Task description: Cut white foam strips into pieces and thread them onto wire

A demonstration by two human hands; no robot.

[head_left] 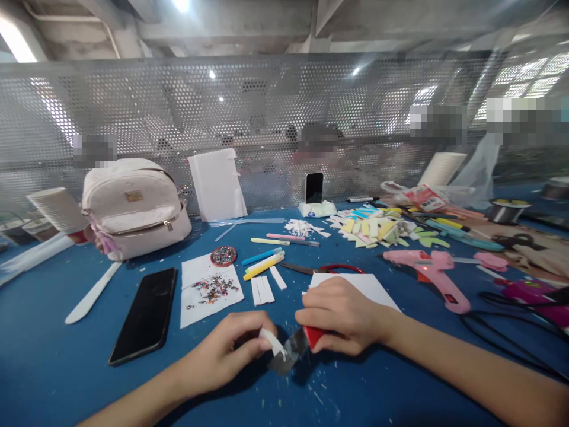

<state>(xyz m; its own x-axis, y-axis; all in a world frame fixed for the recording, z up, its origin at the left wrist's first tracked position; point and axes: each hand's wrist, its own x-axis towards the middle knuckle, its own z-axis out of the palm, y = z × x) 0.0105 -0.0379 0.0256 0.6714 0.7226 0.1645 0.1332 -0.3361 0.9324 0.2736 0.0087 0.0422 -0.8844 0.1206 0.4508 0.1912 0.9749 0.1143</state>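
Observation:
My left hand pinches a small white strip between thumb and fingers. A broad grey metal blade with a red handle is gripped in my right hand. The blade meets the strip's end and is smeared by motion. Beyond my hands lie white pieces side by side and a lone white strip. Behind my right hand is a sheet of white paper, with red-handled scissors at its far edge.
A glue gun with dark cables lies right. Left are a phone, a white knife and a backpack. Glitter flakes cover a white sheet. Markers and cut pieces lie further back, before a perforated screen.

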